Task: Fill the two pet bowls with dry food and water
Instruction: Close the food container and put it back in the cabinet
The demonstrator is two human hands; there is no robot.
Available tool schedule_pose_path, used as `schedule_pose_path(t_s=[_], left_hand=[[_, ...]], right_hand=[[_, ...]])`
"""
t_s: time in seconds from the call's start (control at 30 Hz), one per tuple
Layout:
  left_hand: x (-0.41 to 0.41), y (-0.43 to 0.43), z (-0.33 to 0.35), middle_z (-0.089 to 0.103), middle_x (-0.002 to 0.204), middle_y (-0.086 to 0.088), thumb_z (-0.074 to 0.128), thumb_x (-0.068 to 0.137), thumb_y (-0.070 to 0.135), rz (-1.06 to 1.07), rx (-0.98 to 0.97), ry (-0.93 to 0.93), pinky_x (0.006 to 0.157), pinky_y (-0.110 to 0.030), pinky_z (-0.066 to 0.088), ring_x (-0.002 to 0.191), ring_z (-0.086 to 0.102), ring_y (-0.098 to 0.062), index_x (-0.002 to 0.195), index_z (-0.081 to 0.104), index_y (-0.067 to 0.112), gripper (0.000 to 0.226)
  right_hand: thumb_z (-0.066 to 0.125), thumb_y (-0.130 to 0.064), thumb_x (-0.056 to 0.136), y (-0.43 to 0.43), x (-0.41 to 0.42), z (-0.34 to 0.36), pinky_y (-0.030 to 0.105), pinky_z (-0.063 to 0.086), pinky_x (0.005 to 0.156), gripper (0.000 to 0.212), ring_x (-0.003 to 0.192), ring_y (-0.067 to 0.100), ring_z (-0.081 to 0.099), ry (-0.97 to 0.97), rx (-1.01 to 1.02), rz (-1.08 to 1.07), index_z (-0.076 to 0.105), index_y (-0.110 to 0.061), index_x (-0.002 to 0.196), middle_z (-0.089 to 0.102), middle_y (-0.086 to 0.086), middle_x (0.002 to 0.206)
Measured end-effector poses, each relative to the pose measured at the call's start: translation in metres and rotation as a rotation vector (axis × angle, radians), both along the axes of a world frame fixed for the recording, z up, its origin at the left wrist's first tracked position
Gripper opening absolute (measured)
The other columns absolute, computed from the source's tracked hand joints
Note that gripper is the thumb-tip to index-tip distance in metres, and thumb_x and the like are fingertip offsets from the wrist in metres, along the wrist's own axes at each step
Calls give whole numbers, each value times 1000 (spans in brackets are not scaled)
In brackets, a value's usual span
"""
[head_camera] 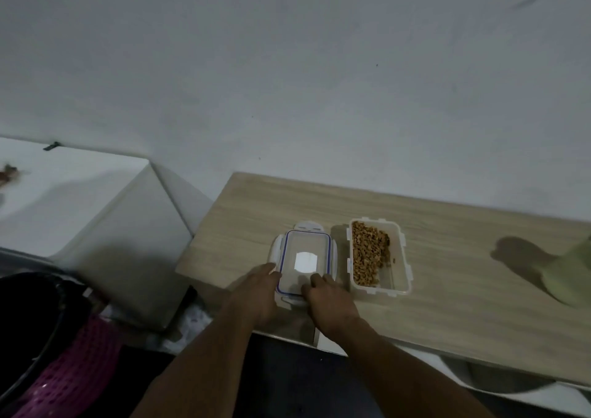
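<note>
A clear rectangular plastic container (pixel 396 278) with white latch flaps stands open on the pale wood-grain table (pixel 454 302), toward the near edge. It holds the dry food (pixel 369 251) – brown kibble heaped against its left wall and far end, with the near right corner of the floor bare.

Just beside it on the left, apart from it by a narrow gap, lies its lid (pixel 305 251): clear plastic, a blue seal round the rim, white flaps splayed out on the sides and a pale label in the middle. It lies flat on the table.

Both hands are at the lid's near end. The left hand (pixel 256 293) rests with fairly straight fingers (pixel 271 270) against the left near flap. The right hand (pixel 326 296) has its fingers bent down onto the near edge – whether they pinch the lid or only touch it cannot be told.

At the right edge of the table stands a blurred pale green object (pixel 572 277). Left of the table is a white box-shaped unit (pixel 80 200); below it are a black bucket (pixel 28 315) and a pink perforated plastic basket (pixel 76 369).
</note>
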State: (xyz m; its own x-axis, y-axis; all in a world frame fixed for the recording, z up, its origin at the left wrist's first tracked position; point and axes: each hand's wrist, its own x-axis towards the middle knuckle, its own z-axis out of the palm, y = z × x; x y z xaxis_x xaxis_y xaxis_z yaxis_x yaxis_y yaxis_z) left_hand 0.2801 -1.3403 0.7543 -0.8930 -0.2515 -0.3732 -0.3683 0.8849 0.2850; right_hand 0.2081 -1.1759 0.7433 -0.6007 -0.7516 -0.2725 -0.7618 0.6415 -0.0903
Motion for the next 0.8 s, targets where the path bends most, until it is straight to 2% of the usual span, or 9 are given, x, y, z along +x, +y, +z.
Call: schedule_pose_path(t_s=[0.17,0.27,0.33,0.4,0.47,0.53,0.63,0.7,0.8], left_hand=[[-1,-3,8,31,158,-2,62,84,13,-4,-21,74,117,-35,30,142,35,-23,149,40,18,69],[-9,-13,23,48,140,0,61,81,17,48,-87,303,100,-42,48,117,54,-24,138,47,23,59],[-21,-21,36,51,138,1,63,84,25,83,-84,456,96,-44,49,116,55,-26,137,49,22,55],[-35,-23,54,55,134,2,66,86,40,152,18,551,95,-41,50,116,55,-24,136,49,25,55],[-52,-20,75,61,116,4,69,83,54,252,190,582,84,-34,50,102,59,-17,125,54,25,54],[-70,-8,94,61,91,4,70,82,57,344,365,587,69,-28,44,82,56,-14,101,59,18,45],[-95,20,100,44,70,3,62,88,58,411,587,595,63,-33,35,66,43,-17,73,42,18,47],[-111,43,95,46,73,0,54,92,58,459,713,559,65,-34,37,69,44,-19,76,43,16,46],[-127,77,75,56,84,-3,46,94,61,589,846,470,67,-32,44,73,52,-20,92,53,8,53]], right_hand=[[52,-11,97,-1,-8,13,45,44,99,36,125,32,45,4,-99,16,51,-11,133,51,13,134],[53,-18,98,-2,-23,36,42,46,95,27,116,27,49,27,-307,-1,54,-13,124,55,10,128],[52,-17,99,-5,-36,61,42,47,86,16,103,25,52,17,-507,-48,56,-13,113,59,9,116],[50,-16,99,-6,-53,92,39,46,75,8,88,25,54,-31,-706,-145,58,-13,102,62,8,101],[51,-20,101,-1,-74,120,35,43,68,12,79,23,55,-79,-844,-257,58,-12,95,62,5,88],[55,-25,102,12,-98,142,33,43,67,17,75,20,57,-145,-943,-376,60,-15,89,62,0,80],[60,-28,100,38,-127,158,31,47,66,21,69,18,60,-363,-1046,-525,63,-16,83,63,1,75],[64,-32,98,54,-136,150,29,45,64,23,67,15,54,-491,-1090,-659,65,-9,91,61,3,77],[67,-40,94,80,-136,119,33,50,67,30,76,20,58,-651,-1022,-891,58,-14,105,63,5,93]])
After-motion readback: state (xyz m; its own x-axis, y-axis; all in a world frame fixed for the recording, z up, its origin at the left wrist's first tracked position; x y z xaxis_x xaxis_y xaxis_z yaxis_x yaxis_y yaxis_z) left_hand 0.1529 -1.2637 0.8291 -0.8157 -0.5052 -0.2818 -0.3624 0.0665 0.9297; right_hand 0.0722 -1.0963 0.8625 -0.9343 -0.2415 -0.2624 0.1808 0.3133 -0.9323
